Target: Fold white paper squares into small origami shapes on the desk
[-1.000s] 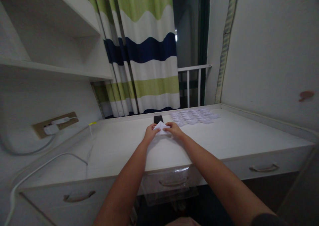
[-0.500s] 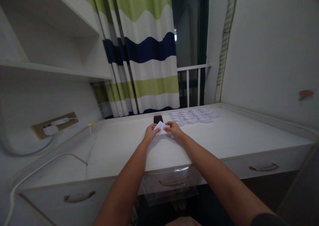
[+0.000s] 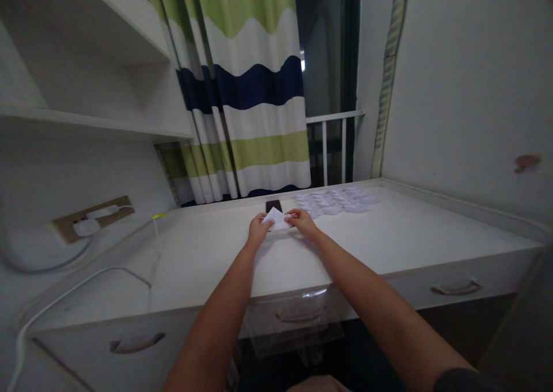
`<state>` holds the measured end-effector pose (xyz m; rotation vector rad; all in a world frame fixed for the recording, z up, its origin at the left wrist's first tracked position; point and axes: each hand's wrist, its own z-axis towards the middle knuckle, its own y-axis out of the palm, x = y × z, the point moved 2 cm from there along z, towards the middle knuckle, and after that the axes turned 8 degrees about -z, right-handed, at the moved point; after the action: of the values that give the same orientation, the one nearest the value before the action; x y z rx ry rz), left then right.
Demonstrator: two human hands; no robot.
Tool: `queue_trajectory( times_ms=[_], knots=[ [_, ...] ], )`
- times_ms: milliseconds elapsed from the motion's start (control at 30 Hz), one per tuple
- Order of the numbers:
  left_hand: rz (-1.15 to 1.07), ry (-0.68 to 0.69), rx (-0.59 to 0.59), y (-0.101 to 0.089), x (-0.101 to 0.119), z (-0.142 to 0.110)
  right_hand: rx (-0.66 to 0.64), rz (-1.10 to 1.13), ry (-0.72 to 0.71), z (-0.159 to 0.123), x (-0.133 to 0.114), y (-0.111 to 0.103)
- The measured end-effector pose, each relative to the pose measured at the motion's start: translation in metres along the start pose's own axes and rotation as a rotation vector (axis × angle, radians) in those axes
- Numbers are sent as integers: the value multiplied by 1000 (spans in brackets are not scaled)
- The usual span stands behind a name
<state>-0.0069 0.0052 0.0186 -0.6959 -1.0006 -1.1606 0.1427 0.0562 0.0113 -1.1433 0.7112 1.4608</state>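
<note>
A white folded sheet of paper [image 3: 277, 219], with a pointed top, is held between my two hands over the middle of the desk. My left hand [image 3: 259, 229] pinches its left side, thumb on the near face. At the right side, my right hand [image 3: 301, 221] grips the paper between thumb and fingers. The fingers behind the paper are partly hidden. Just beyond it lies a dark, flat, phone-like object [image 3: 273, 205]. Several white folded paper pieces [image 3: 337, 201] lie in rows at the back, to the right of my hands.
The white desk [image 3: 207, 253] has drawers along its front, with a clear plastic sheet [image 3: 285, 328] hanging at the middle one. A white cable [image 3: 103, 270] runs over the left side near the wall socket [image 3: 93, 219]. Behind hangs a striped curtain [image 3: 263, 86]; a shelf [image 3: 95, 124] overhangs the left.
The folded paper has shifted slightly left and tilted. My left hand has moved a little left with it, and my right hand now grips nearer the paper's right end.
</note>
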Motion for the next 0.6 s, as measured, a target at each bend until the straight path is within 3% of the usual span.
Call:
queue_trajectory(
  times_ms=[600],
  knots=[
    [7, -6, 13, -2, 0, 2, -26, -31, -20, 0, -2, -1]
  ],
)
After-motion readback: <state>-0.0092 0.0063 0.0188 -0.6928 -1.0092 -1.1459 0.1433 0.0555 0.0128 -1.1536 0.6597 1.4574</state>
